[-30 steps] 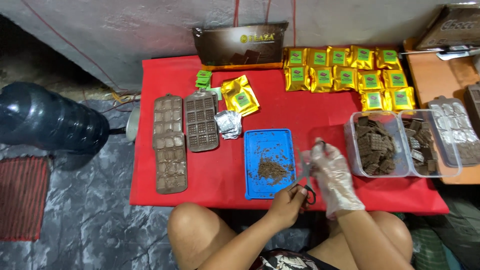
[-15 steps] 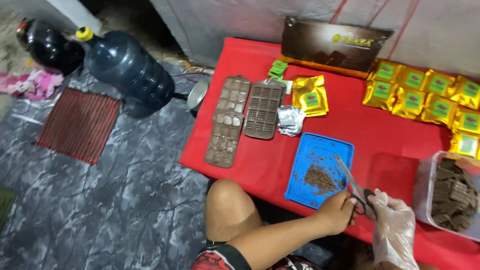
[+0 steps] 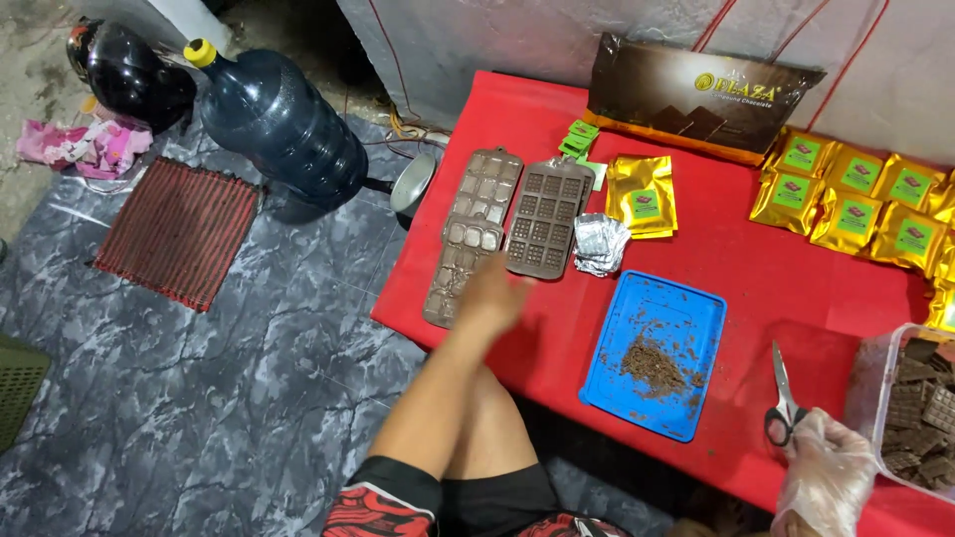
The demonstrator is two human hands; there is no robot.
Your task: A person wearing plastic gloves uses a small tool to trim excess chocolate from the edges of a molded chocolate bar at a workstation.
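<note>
- The left hand (image 3: pixel 489 293) has let go of the scissors (image 3: pixel 784 398) and now reaches, blurred, to the brown moulds (image 3: pixel 468 234); its grip I cannot tell.
- The gloved right hand (image 3: pixel 826 477) holds the scissors handles on the red desk (image 3: pixel 776 278), beside the blue tray (image 3: pixel 657 353).

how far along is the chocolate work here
Done: chocolate has been chopped, with crumbs piled on the blue cutting board, and a row of gold pouches is laid out. In hand: the gloved right hand rests at the scissors; the bare left hand, blurred, reaches over the long brown mould. Left: the moulds show no fresh filling, and chocolate pieces remain in the clear tub.
</note>
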